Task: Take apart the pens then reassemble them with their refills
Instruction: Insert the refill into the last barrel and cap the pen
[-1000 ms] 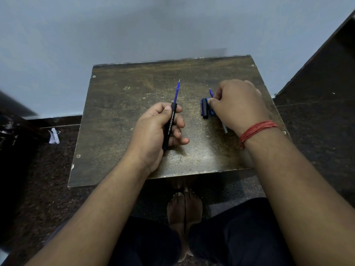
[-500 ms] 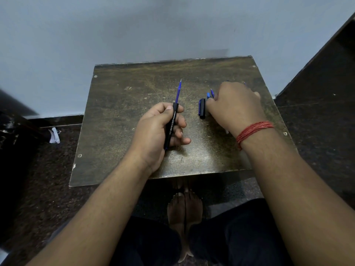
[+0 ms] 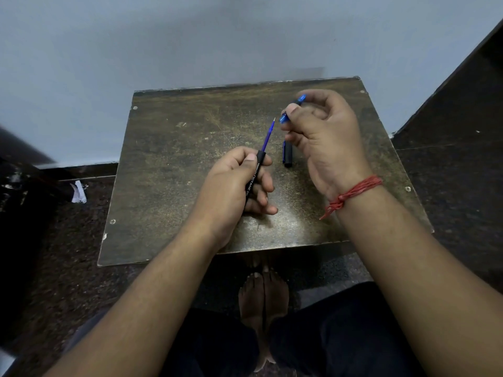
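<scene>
Head view: left hand (image 3: 231, 186) is gripping black barrel (image 3: 251, 178), refill (image 3: 268, 134) protruding mid-frame; right hand (image 3: 324, 140) is pinching blue tip piece (image 3: 284, 118). Align coaxially, then thread.

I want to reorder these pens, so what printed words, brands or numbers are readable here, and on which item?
"OCTANE" in white lettering along the black pen barrel, held in the left hand.
A short word after it, possibly "Gel", is partly covered and too blurred to confirm.
Smaller print above "OCTANE" on the barrel is too small to read.
No lettering shows on the black and blue cap on the table.
</scene>
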The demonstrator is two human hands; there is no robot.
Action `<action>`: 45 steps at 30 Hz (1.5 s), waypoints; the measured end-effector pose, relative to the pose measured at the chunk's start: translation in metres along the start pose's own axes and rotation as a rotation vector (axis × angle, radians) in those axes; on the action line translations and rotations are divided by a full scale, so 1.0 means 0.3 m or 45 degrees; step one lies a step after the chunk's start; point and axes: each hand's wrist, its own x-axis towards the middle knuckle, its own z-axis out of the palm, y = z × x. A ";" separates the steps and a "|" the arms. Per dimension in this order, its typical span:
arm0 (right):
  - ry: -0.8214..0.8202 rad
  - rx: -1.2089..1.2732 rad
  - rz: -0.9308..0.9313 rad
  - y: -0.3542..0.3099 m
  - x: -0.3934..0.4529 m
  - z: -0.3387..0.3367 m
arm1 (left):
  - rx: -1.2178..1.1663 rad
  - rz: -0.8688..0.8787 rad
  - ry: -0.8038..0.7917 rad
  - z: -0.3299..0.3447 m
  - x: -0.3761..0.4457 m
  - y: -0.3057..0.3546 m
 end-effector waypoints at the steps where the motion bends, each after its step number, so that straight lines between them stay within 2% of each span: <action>1: -0.001 0.012 -0.010 -0.001 0.002 -0.004 | 0.002 -0.002 0.000 0.001 0.000 -0.001; 8: -0.048 0.000 -0.045 -0.007 0.001 -0.009 | 0.023 -0.005 -0.018 0.001 -0.001 -0.004; 17: -0.179 -0.185 -0.044 0.001 -0.008 -0.005 | 0.009 -0.012 -0.015 -0.001 -0.002 -0.001; 30: -0.230 -0.256 0.003 -0.001 -0.001 -0.013 | 0.019 -0.017 0.000 -0.003 -0.004 0.002; 37: -0.444 -0.354 0.041 0.019 -0.017 0.002 | -0.033 -0.019 0.035 -0.002 -0.006 0.009; 45: -0.525 -0.335 0.060 0.015 -0.021 0.006 | -0.046 -0.023 0.059 -0.005 -0.008 0.011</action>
